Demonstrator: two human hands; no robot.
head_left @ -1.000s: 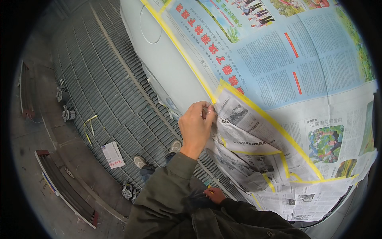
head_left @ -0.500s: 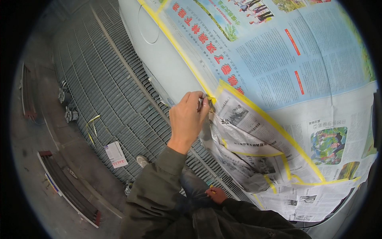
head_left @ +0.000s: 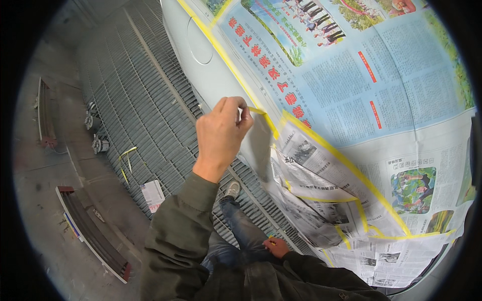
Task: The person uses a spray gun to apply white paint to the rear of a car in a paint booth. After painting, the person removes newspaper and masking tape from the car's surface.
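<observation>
My left hand (head_left: 221, 135) is closed in a pinch on the end of a yellow masking tape strip (head_left: 263, 114). That end stands lifted off the pale car-body panel (head_left: 217, 75), while the rest runs along the panel's edge. Beside it, newspaper sheets (head_left: 361, 100) cover the bodywork, held by more yellow tape. Below the pinch, a grey newspaper (head_left: 321, 185) hangs in creases. Down by my leg, my right hand (head_left: 276, 248) is curled round a small yellow thing (head_left: 271, 242), mostly hidden by the fingers.
A metal grating floor (head_left: 145, 100) lies below, with a printed card (head_left: 152, 194) and scraps of yellow tape (head_left: 123, 163) on it. Long dark trays (head_left: 93, 233) and small metal fittings (head_left: 100, 145) lie at the left. My shoe (head_left: 233, 189) stands on the grating.
My left hand has moved left, away from the panel's edge, drawing the tape end up and out. The right hand stays low by my leg. The whole view has shifted slightly.
</observation>
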